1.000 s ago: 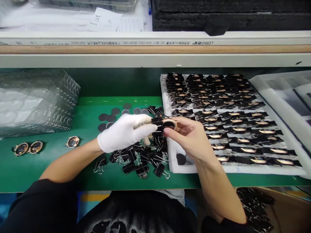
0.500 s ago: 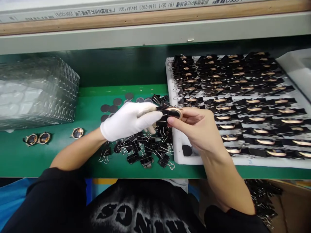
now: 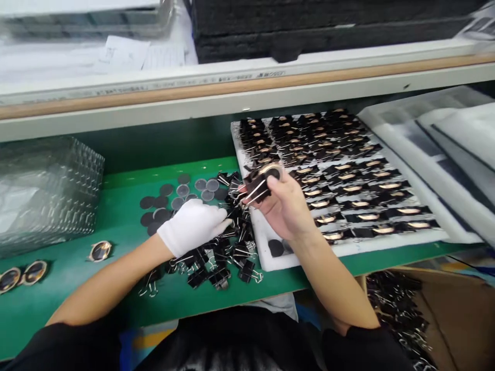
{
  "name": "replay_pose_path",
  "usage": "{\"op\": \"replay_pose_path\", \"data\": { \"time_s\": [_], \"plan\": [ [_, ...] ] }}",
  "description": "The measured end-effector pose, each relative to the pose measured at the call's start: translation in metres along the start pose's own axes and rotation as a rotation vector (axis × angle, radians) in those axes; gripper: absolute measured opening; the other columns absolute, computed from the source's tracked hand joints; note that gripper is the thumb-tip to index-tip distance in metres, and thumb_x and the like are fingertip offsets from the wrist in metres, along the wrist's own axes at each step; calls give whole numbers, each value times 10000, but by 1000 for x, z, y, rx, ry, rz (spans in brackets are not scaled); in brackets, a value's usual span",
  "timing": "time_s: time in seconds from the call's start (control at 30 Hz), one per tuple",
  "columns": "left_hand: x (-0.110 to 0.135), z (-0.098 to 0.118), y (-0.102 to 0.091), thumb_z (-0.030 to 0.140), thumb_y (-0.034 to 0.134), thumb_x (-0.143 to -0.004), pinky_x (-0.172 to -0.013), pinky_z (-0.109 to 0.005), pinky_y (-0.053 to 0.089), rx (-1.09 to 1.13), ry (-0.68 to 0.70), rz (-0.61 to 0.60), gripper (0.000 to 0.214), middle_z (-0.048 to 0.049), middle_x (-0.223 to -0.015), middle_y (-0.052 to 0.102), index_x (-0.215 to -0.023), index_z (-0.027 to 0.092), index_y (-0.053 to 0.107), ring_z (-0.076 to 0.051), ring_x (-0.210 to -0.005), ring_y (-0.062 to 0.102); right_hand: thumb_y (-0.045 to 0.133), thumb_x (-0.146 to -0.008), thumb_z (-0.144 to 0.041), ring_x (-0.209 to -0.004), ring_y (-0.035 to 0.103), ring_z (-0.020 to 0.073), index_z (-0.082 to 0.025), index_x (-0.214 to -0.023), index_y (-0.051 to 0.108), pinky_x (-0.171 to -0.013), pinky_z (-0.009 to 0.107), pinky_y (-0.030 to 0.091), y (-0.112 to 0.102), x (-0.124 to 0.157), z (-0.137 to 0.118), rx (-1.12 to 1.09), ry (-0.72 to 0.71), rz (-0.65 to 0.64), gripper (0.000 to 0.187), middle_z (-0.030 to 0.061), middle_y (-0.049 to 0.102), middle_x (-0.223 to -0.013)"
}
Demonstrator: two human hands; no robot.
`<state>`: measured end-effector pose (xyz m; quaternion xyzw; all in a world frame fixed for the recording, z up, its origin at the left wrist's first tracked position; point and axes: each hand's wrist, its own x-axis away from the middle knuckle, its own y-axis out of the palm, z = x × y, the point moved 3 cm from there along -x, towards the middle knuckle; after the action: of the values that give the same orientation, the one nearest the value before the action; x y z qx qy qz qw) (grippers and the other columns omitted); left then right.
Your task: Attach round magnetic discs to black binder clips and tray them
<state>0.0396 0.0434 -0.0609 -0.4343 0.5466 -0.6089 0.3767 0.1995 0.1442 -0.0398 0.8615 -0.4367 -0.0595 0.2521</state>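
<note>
Bare, my right hand [image 3: 288,206] holds a gold-rimmed round sunglass piece [image 3: 274,170] between thumb and fingers, with a black binder clip [image 3: 257,188] clamped on it. This is above the left edge of the white foam tray [image 3: 266,252]. My left hand [image 3: 197,224], in a white glove, is down at a heap of black binder clips [image 3: 222,252]. Its fingers are pressed together; whatever they grip among the clips cannot be made out. Round dark and clear discs [image 3: 166,189] lie on the green table beyond the left hand.
Rows of clipped gold-rimmed pieces [image 3: 348,190] fill much of the foam tray. Clear plastic trays [image 3: 46,190] are stacked at left, near a pair of round sunglasses [image 3: 34,271] and a single framed lens [image 3: 100,251]. A shelf edge [image 3: 232,103] crosses above; a box of clips [image 3: 394,309] sits below right.
My left hand has left the sunglass piece and moved down to the binder clips. My right hand keeps the clipped piece, now turned. The camera view has shifted, showing more of the shelf.
</note>
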Motion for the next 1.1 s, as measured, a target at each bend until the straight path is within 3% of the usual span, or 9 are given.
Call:
{"op": "replay_pose_path", "data": {
  "time_s": [0.1, 0.2, 0.3, 0.4, 0.5, 0.63, 0.8, 0.93, 1.1],
  "plan": [
    [3, -10, -8, 328, 403, -1062, -591, -329, 264, -56, 35, 68, 429, -32, -600, 617, -697, 188, 580, -170, -505, 522, 832, -806, -474, -851, 704, 165, -265, -995, 631, -680, 287, 592, 3, -2, 0, -41, 16, -1, 346, 7, 697, -1017],
    [11, -26, -26, 377, 432, -1053, -583, -326, 215, 0, -15, 126, 455, -1, -548, 535, -648, 198, 532, -149, -488, 444, 828, -799, -489, -869, 676, 163, -256, -948, 676, -703, 277, 584, -1, -4, -5, -64, 58, 1, 315, 11, 710, -994],
    [19, -39, -45, 438, 455, -1049, -581, -307, 259, 251, -171, 211, 489, 28, -533, 457, -627, 199, 510, -125, -505, 419, 822, -813, -462, -1051, 679, 195, -237, -866, 722, -887, 314, 585, -2, -4, -9, -41, 73, -70, 251, 43, 738, -1092],
    [20, -39, -54, 431, 447, -1053, -595, -273, 336, 559, -303, 309, 447, 34, -578, 506, -691, 204, 581, -117, -549, 475, 830, -835, -430, -1246, 632, 209, -226, -844, 758, -1101, 345, 491, 3, -2, -7, 12, 50, -221, 216, 61, 748, -1124],
    [17, -31, -53, 402, 427, -1048, -569, -267, 331, 724, -342, 353, 453, 29, -575, 502, -652, 202, 519, -114, -547, 454, 827, -865, -428, -1080, 693, 175, -231, -925, 775, -1042, 330, 519, 10, 2, 2, -16, 71, -348, 212, 35, 754, -1011],
    [12, -23, -43, 388, 368, -1044, -548, -271, 316, 811, -318, 229, 471, 26, -546, 437, -609, 209, 377, -107, -517, 390, 851, -840, -454, -940, 712, 168, -213, -880, 748, -897, 308, 577, 12, 6, 10, -46, 140, -320, 265, 27, 747, -960],
    [11, -19, -41, 417, 426, -950, -524, -268, 295, 794, -359, 132, 365, 32, -571, 417, -648, 220, 365, -110, -524, 370, 838, -857, -455, -983, 719, 183, -215, -911, 767, -948, 327, 565, 11, 7, 11, 27, 130, -296, 256, 48, 765, -992],
    [14, -15, -45, 507, 628, -800, -509, -265, 233, 671, -443, 168, 447, 66, -548, 323, -641, 223, 322, -94, -516, 277, 814, -881, -450, -966, 724, 198, -225, -937, 782, -1024, 387, 548, 11, 9, 11, 111, 72, -313, 234, 52, 768, -985],
    [19, -14, -43, 555, 672, -778, -525, -278, 197, 523, -399, 293, 541, 71, -516, 290, -613, 218, 282, -83, -496, 249, 799, -884, -483, -989, 732, 226, -235, -941, 777, -994, 412, 566, 12, 9, 10, 173, 51, -303, 255, 55, 767, -960]
  ]
}}
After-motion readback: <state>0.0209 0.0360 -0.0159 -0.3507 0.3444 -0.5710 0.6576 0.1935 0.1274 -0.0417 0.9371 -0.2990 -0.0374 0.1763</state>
